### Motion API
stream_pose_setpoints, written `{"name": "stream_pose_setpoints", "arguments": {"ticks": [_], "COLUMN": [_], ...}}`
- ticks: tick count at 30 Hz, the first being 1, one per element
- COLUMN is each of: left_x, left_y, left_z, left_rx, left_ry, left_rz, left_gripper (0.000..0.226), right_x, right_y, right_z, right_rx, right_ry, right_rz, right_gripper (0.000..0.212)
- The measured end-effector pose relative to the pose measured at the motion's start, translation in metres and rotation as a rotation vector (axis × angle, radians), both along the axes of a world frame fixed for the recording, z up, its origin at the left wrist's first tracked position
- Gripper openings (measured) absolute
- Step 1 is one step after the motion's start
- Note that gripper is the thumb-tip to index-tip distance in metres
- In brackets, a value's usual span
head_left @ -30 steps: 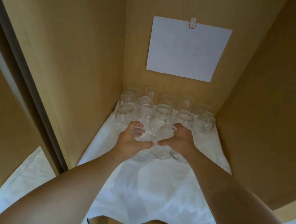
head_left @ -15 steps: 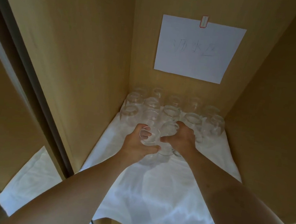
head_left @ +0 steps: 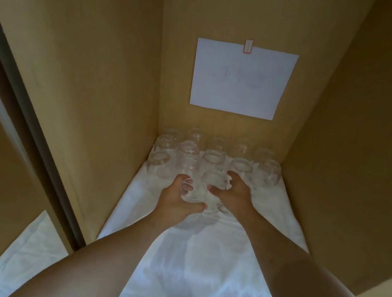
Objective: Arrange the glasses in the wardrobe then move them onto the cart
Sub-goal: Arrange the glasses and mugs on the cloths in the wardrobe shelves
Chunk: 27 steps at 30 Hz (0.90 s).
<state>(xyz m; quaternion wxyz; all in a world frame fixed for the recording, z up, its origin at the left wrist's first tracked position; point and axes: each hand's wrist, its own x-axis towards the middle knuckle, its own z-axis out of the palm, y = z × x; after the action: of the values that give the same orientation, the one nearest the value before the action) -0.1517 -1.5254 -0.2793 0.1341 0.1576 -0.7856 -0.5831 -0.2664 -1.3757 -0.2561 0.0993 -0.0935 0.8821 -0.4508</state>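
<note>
Both hands are deep in the wardrobe: left hand [head_left: 178, 199] wrapped round an upright glass tumbler [head_left: 193, 192], right hand [head_left: 233, 192] gripping the neighbouring glass [head_left: 214, 179], with the packed rows [head_left: 214, 154] at 12 o'clock, just beyond.
</note>
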Motion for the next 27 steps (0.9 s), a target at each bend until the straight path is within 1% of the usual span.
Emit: {"name": "stream_pose_setpoints", "arguments": {"ticks": [3,5,9,11,13,14,16,18,20,22,24,27], "left_x": [-0.003,-0.005,-0.012,-0.015,-0.018,-0.019,-0.021,-0.024,-0.025,-0.024,-0.021,-0.016], "left_y": [0.004,0.008,0.018,0.025,0.034,0.040,0.052,0.064,0.075,0.082,0.085,0.083], "left_z": [0.015,0.027,0.052,0.065,0.075,0.080,0.089,0.095,0.099,0.102,0.104,0.105], "left_rx": [-0.048,-0.075,-0.015,0.035,0.097,0.129,0.177,0.219,0.278,0.323,0.355,0.298], "left_ry": [-0.036,-0.042,0.011,0.032,0.044,0.051,0.067,0.087,0.099,0.101,0.098,0.079], "left_rz": [-0.019,-0.028,0.006,0.009,-0.012,-0.022,-0.035,-0.051,-0.071,-0.085,-0.099,-0.124], "left_gripper": [0.076,0.075,0.068,0.063,0.064,0.066,0.071,0.068,0.063,0.068,0.076,0.076], "right_x": [0.014,0.023,0.033,0.035,0.040,0.044,0.053,0.058,0.061,0.065,0.067,0.064], "right_y": [0.008,0.013,0.026,0.033,0.039,0.043,0.047,0.052,0.058,0.068,0.078,0.090], "right_z": [0.005,0.008,0.006,0.001,-0.001,-0.001,-0.001,0.002,0.009,0.018,0.023,0.027], "right_rx": [-0.053,-0.074,-0.149,-0.292,-0.511,-0.608,-0.753,-0.883,-1.078,-1.282,-1.328,-1.260], "right_ry": [-0.012,-0.026,-0.090,-0.167,-0.300,-0.375,-0.506,-0.631,-0.761,-0.829,-0.806,-0.713], "right_rz": [-0.067,-0.108,-0.207,-0.291,-0.390,-0.403,-0.351,-0.268,-0.191,-0.126,-0.100,-0.182], "right_gripper": [0.077,0.070,0.062,0.058,0.059,0.059,0.062,0.070,0.078,0.080,0.072,0.061]}}
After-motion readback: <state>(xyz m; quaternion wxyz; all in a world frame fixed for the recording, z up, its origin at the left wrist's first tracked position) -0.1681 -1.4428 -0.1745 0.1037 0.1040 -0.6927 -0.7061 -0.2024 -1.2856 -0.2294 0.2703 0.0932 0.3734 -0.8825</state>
